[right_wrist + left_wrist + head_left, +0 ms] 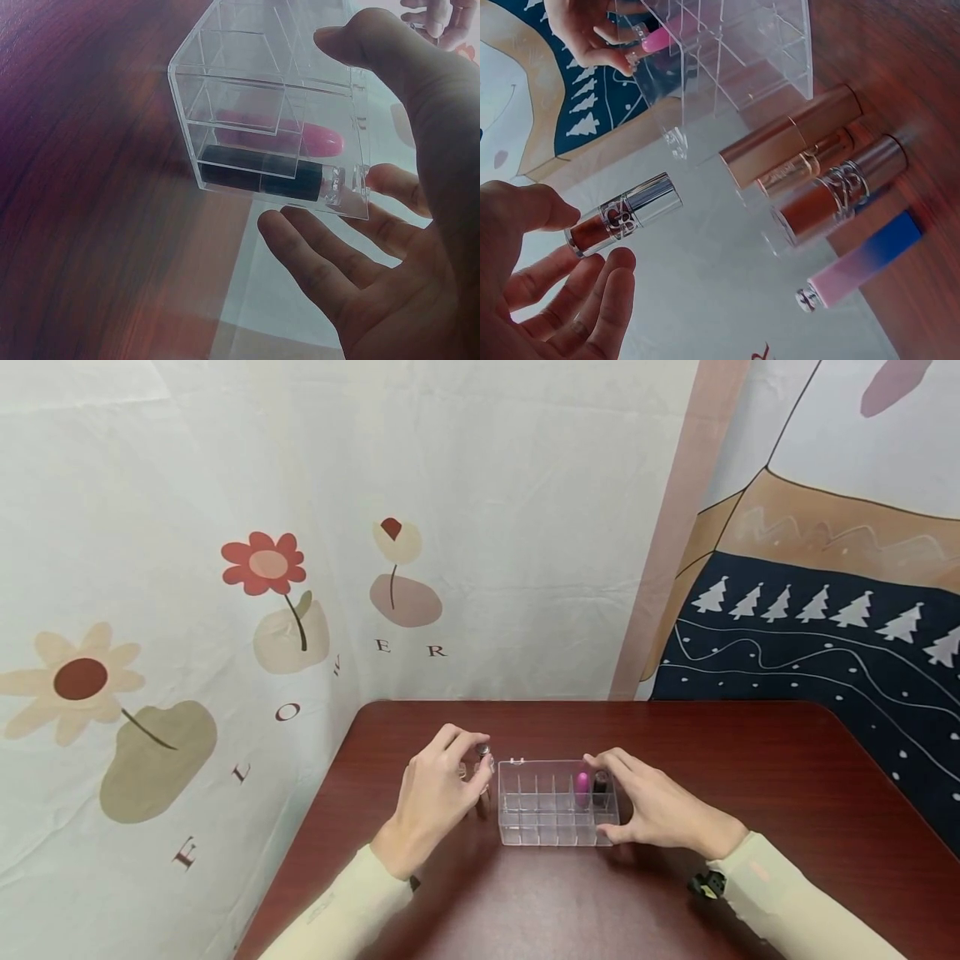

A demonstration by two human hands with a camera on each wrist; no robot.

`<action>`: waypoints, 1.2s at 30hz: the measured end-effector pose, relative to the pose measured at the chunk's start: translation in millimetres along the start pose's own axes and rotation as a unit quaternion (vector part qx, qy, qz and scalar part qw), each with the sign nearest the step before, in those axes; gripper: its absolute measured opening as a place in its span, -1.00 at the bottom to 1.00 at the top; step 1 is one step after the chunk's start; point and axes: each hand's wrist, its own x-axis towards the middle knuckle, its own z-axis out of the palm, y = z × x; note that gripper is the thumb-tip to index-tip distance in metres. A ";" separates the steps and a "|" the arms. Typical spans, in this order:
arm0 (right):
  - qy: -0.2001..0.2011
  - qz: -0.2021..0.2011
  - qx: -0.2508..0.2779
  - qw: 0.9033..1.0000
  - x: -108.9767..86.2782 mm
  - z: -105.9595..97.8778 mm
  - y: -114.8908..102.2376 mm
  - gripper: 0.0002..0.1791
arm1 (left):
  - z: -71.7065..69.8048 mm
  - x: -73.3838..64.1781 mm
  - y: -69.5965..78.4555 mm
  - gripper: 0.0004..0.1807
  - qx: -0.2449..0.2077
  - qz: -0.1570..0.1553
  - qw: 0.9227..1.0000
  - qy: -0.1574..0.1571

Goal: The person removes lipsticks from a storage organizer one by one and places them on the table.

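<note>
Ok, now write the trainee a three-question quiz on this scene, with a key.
1. True or false: in the head view, inside the clear box, the pink tube stands to the left of the black tube.
2. Pick one. The fingers of the left hand pinch:
A) the pink tube
B) the silver-ended tube
C) the black tube
3. Fill the gap: in the left wrist view, the slim two-tone tube outside the box is pink and ____.

Key: 1. True. 2. B. 3. Blue.
</note>
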 end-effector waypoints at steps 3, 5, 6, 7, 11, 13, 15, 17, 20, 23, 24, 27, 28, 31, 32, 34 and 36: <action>0.000 0.000 0.002 1.000 0.1 -0.3 -0.3 0.05 | -2.2 -2.5 -3.2 -0.73 0.002 -0.005 1.000 0.004; -0.002 0.002 0.003 1.000 0.4 -0.7 -0.7 0.05 | -3.5 -4.7 -5.4 -0.74 0.003 -0.010 1.000 0.006; -0.003 0.002 0.004 1.000 0.4 -0.9 -1.0 0.04 | -4.3 -5.8 -6.5 -0.74 0.003 -0.013 1.000 0.008; -0.004 0.003 0.005 1.000 0.5 -1.0 -1.1 0.04 | -5.0 -6.9 -7.7 -0.74 0.004 -0.016 1.000 0.008; -0.005 0.005 0.006 1.000 0.9 -1.3 -1.1 0.04 | -8.8 -10.5 -13.1 -0.74 0.011 -0.025 1.000 0.011; -0.005 0.006 0.006 1.000 1.1 -1.5 -1.1 0.04 | -10.5 -11.9 -15.8 -0.75 0.014 -0.026 0.999 0.014; -0.005 0.005 0.005 1.000 1.2 -1.6 -1.3 0.04 | -12.0 -13.3 -18.5 -0.76 0.020 -0.027 0.999 0.017; -0.004 0.004 0.004 1.000 1.3 -1.9 -1.6 0.04 | -13.1 -14.8 -21.1 -0.76 0.026 -0.028 0.999 0.021; -0.002 0.001 0.002 1.000 1.0 -2.1 -1.2 0.04 | -14.4 -17.1 -24.9 -0.75 0.034 -0.030 0.999 0.026; 0.001 -0.001 0.002 1.000 0.7 -2.3 -0.5 0.03 | -15.8 -19.1 -28.0 -0.75 0.034 -0.032 0.998 0.029; 0.001 -0.001 0.001 1.000 0.5 -2.3 -0.4 0.03 | -16.3 -19.7 -28.9 -0.76 0.034 -0.032 0.998 0.030; 0.000 0.000 0.001 1.000 0.4 -2.5 -0.7 0.01 | -17.9 -21.2 -31.5 -0.76 0.035 -0.034 0.998 0.030; 0.000 0.001 0.003 1.000 0.3 -2.7 -0.8 0.01 | -18.4 -21.7 -32.4 -0.77 0.036 -0.035 0.998 0.031; 0.000 0.000 0.002 1.000 0.3 -2.5 -0.6 0.01 | -20.0 -23.3 -35.0 -0.77 0.040 -0.041 0.998 0.031; 0.000 0.000 0.002 1.000 0.3 -2.4 -0.6 0.01 | -20.5 -23.9 -36.0 -0.77 0.041 -0.043 0.998 0.031; 0.000 -0.001 0.002 1.000 0.6 -2.1 -0.7 0.01 | -21.5 -25.4 -38.1 -0.78 0.045 -0.047 0.997 0.031; 0.000 0.000 0.003 1.000 1.0 -2.0 -1.0 0.01 | -22.5 -27.2 -40.3 -0.78 0.047 -0.050 0.997 0.031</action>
